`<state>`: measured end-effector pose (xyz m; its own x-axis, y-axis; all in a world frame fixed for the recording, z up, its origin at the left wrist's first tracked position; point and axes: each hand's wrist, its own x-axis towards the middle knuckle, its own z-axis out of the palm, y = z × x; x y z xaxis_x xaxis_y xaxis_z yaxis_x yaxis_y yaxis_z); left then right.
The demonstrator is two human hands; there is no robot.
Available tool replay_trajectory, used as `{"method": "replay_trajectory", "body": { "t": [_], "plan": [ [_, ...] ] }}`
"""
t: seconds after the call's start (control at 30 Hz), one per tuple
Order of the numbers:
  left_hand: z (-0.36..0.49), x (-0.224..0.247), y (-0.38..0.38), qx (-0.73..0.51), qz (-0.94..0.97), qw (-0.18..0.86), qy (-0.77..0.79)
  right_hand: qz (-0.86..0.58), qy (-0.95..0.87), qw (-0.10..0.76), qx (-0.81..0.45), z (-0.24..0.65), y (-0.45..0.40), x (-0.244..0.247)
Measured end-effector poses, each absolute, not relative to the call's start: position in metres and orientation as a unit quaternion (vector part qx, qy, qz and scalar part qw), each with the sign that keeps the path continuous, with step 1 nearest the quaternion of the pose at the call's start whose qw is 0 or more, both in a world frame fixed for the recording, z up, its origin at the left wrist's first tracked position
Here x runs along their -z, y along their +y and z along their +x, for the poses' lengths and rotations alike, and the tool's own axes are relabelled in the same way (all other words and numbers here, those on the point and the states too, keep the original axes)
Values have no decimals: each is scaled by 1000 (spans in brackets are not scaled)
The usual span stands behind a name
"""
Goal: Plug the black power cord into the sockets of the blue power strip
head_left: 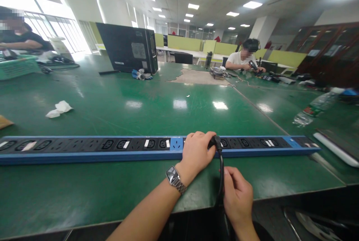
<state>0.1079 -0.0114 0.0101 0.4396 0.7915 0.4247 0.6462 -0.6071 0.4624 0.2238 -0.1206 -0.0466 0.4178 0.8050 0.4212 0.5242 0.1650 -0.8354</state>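
A long blue power strip (157,155) with black sockets and blue socket blocks lies across the near part of the green table. My left hand (198,149), with a watch on the wrist, rests over the strip, thumb and index finger closed on a black plug (217,142). The plug is at the sockets; how deep it sits is hidden. From it a black power cord (221,166) hangs down past the table edge. My right hand (238,196) is closed, its curled fingers at the cord just below the strip.
Crumpled tissue (59,109) lies left, a plastic bottle (316,108) right. Farther back stand a black computer case (129,48), gloves (141,74) and a green basket (18,67). One person (242,58) works across the table, another (19,37) at far left.
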Motion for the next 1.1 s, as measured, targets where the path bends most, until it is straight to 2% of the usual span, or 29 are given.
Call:
{"method": "replay_trajectory", "body": {
  "t": [0.27, 0.43, 0.5, 0.7, 0.83, 0.97, 1.1],
  "plan": [
    [107, -4, -11, -315, 850, 103, 410, -624, -349, 661, -229, 223, -117, 48],
    [105, 3, -14, -369, 835, 111, 393, -587, -338, 668, -309, 229, -107, 31],
    [106, 5, -14, -399, 830, 115, 372, -598, -362, 645, -310, 234, -100, 20],
    [110, 4, -11, -475, 797, 126, 351, -664, -532, 453, -266, 241, -74, -13],
    [106, 3, -12, -457, 832, 105, 296, -663, -585, 416, -212, 256, -70, -22],
    [101, 2, -13, -421, 844, 96, 317, -727, -538, 411, -114, 317, -72, -23],
    [102, 3, -14, -396, 842, 91, 354, -786, -523, 320, -72, 391, -66, -24]
  ]
}}
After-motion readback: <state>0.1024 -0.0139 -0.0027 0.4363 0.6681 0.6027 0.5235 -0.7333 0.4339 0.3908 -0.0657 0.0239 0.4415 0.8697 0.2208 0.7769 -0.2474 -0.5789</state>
